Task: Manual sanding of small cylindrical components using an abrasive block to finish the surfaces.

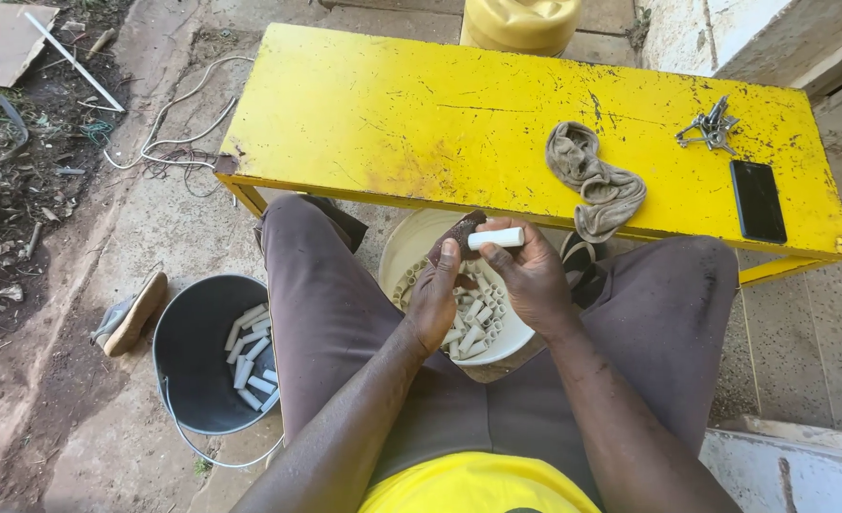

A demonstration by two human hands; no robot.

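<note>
Head camera looks steeply down — near the lap; yellow bench ahead.

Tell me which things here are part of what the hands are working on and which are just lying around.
In use:
- white tube piece in the right hand
- brown abrasive scrap in the left hand
- white bucket of tube pieces between the knees
- black bucket holding more pieces

Lying about:
- rag, keys and phone on the yellow bench
- shoe
- white cable
</note>
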